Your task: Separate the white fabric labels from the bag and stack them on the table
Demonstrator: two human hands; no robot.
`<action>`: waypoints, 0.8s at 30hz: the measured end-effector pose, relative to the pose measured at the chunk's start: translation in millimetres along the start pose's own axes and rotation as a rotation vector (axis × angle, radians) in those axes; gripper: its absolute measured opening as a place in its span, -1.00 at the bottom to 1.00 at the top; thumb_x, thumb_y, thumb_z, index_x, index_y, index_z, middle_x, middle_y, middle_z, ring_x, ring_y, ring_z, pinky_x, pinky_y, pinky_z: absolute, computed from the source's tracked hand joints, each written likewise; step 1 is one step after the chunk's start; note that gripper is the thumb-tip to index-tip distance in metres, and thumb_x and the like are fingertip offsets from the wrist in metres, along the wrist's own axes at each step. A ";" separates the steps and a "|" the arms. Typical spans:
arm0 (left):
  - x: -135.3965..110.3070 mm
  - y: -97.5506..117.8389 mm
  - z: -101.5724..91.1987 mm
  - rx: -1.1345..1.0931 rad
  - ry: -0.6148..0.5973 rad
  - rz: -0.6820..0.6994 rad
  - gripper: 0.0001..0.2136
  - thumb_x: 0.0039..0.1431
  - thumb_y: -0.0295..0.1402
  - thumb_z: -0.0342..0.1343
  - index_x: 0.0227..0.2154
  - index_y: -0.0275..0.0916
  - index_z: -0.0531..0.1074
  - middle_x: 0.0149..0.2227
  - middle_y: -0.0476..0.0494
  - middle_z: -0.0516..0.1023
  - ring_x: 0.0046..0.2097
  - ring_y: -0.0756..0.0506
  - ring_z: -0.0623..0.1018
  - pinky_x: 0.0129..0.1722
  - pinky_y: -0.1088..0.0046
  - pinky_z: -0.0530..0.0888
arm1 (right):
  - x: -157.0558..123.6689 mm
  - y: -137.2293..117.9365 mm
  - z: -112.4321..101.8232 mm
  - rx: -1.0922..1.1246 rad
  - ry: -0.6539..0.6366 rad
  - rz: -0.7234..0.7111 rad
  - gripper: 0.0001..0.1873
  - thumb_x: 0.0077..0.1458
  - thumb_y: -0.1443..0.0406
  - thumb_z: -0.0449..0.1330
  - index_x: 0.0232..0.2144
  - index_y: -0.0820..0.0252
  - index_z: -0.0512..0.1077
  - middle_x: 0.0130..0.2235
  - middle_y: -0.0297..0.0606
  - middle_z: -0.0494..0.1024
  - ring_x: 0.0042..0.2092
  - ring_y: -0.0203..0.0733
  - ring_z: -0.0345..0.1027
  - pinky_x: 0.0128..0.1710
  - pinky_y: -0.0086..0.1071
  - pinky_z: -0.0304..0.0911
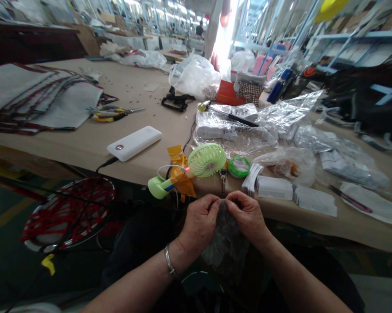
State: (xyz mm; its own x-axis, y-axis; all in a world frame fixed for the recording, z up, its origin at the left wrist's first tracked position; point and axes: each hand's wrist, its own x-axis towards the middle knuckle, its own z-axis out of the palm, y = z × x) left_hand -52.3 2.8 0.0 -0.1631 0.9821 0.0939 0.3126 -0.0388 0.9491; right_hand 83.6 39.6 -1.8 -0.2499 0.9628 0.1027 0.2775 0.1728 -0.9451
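Note:
Just below the front edge of the table, my left hand [199, 221] and my right hand [248, 218] meet close together. Thumb and fingers of each pinch the upper edge of a thin clear plastic bag [226, 239], which hangs down over my lap. The bag's lower part is dim, and I cannot make out whether anything is inside. Ahead of my hands lie a small metal screw-like piece [223, 180], a green round container [239, 166] and stacks of printed paper labels [274, 188]. A light green fan [207, 160] is fixed to the table edge with orange tape [182, 180].
A white power bank [135, 143] lies left, with yellow-handled pliers [109, 114] behind it. A small hammer [228, 114] rests on plastic-wrapped bundles [222, 126]. Tweezers [350, 199] lie at right. A red-corded round stool [68, 213] stands below left.

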 end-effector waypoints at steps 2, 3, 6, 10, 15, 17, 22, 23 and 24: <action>1.5 -1.8 0.3 -0.003 -0.005 0.012 -0.83 0.13 -0.33 0.00 -0.45 -0.24 0.45 -0.51 0.04 0.46 -0.45 0.06 0.42 -0.43 0.60 0.33 | 0.4 2.5 0.3 -0.020 0.008 -0.025 -0.90 -0.01 0.30 0.12 -0.49 0.23 0.38 -0.52 -0.40 0.36 -0.45 -0.35 0.20 -0.43 -0.52 0.14; 2.3 -2.6 0.6 -0.004 -0.007 0.015 -0.83 0.14 -0.33 -0.01 -0.44 -0.24 0.45 -0.51 0.04 0.46 -0.45 0.05 0.42 -0.43 0.60 0.33 | 0.6 3.3 0.4 -0.028 0.012 -0.036 -0.90 0.00 0.31 0.11 -0.48 0.22 0.38 -0.52 -0.41 0.36 -0.45 -0.36 0.20 -0.43 -0.52 0.14; 4.6 -4.6 1.5 -0.006 -0.007 0.018 -0.83 0.13 -0.33 0.00 -0.44 -0.25 0.45 -0.51 0.03 0.46 -0.45 0.06 0.42 -0.42 0.61 0.33 | 1.2 4.1 0.4 -0.040 0.026 -0.048 -0.90 0.00 0.30 0.11 -0.49 0.22 0.37 -0.53 -0.41 0.36 -0.45 -0.36 0.20 -0.43 -0.52 0.14; 6.5 -5.6 2.4 -0.005 -0.007 0.042 -0.84 0.13 -0.34 0.00 -0.46 -0.25 0.45 -0.52 0.04 0.46 -0.45 0.06 0.42 -0.42 0.62 0.32 | 1.8 4.0 0.2 -0.043 0.025 -0.062 -0.89 0.02 0.30 0.10 -0.48 0.22 0.37 -0.52 -0.41 0.36 -0.45 -0.35 0.20 -0.41 -0.51 0.15; 7.9 -6.3 3.3 0.000 -0.008 0.051 -0.84 0.13 -0.36 0.00 -0.46 -0.26 0.44 -0.52 0.03 0.45 -0.45 0.07 0.40 -0.42 0.61 0.31 | 2.3 4.4 1.3 -0.063 0.040 -0.070 -0.89 0.02 0.30 0.10 -0.47 0.22 0.38 -0.52 -0.41 0.36 -0.45 -0.35 0.20 -0.41 -0.51 0.15; 8.9 -7.0 3.8 0.000 -0.003 0.057 -0.84 0.14 -0.36 -0.01 -0.46 -0.26 0.44 -0.53 0.04 0.43 -0.46 0.07 0.39 -0.43 0.61 0.31 | 2.4 4.1 1.9 -0.065 0.042 -0.072 -0.89 0.02 0.30 0.10 -0.47 0.22 0.38 -0.52 -0.41 0.35 -0.45 -0.35 0.19 -0.42 -0.51 0.14; 12.1 -7.3 5.1 0.012 0.019 0.066 -0.83 0.14 -0.36 -0.02 -0.48 -0.26 0.42 -0.54 0.04 0.42 -0.47 0.07 0.38 -0.44 0.61 0.30 | 2.6 4.4 2.8 -0.062 0.053 -0.075 -0.88 0.04 0.29 0.09 -0.47 0.22 0.38 -0.52 -0.40 0.35 -0.45 -0.35 0.19 -0.43 -0.51 0.15; 12.0 -6.7 5.1 0.015 0.022 0.068 -0.83 0.14 -0.36 -0.03 -0.48 -0.26 0.42 -0.54 0.04 0.42 -0.47 0.07 0.38 -0.44 0.61 0.30 | 2.4 4.7 2.9 -0.059 0.057 -0.075 -0.87 0.04 0.29 0.09 -0.47 0.22 0.38 -0.52 -0.40 0.35 -0.45 -0.35 0.19 -0.43 -0.51 0.15; 11.2 -5.8 4.9 0.017 0.025 0.068 -0.83 0.14 -0.36 -0.03 -0.48 -0.26 0.42 -0.54 0.04 0.42 -0.47 0.06 0.38 -0.44 0.60 0.31 | 2.1 5.0 2.8 -0.056 0.060 -0.074 -0.87 0.04 0.29 0.10 -0.47 0.22 0.38 -0.52 -0.40 0.35 -0.45 -0.35 0.20 -0.43 -0.51 0.15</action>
State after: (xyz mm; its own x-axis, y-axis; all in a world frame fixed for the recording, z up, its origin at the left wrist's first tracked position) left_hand -51.4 14.9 -5.9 -0.1643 0.9724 0.1656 0.3397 -0.1019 0.9350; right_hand 81.8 41.9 -7.2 -0.2163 0.9574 0.1914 0.3120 0.2535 -0.9156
